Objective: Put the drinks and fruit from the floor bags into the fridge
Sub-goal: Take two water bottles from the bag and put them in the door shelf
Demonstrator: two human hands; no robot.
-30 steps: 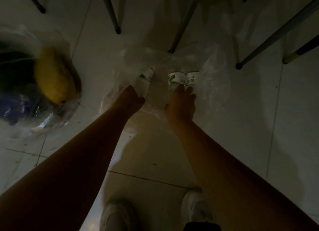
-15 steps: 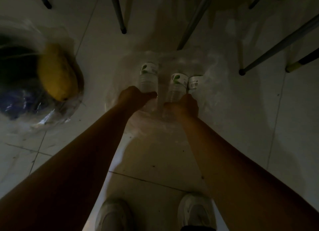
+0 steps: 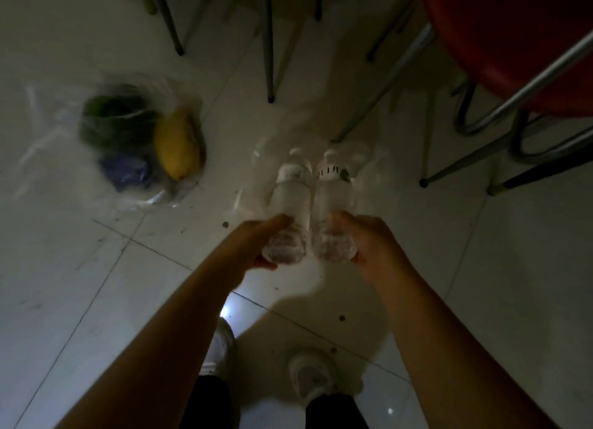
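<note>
Hands grip one bottle each: left hand [image 3: 256, 242] fingers curled round the left bottle [image 3: 290, 204], right hand [image 3: 369, 239] round the right bottle [image 3: 333, 204], caps pointing away from the fingers.

Blurred fruit bag [image 3: 128, 146], contents indistinct.

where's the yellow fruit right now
In the head view the yellow fruit lies on the floor at upper left, inside a clear plastic bag beside a dark green item, left of the two held bottles.
</note>
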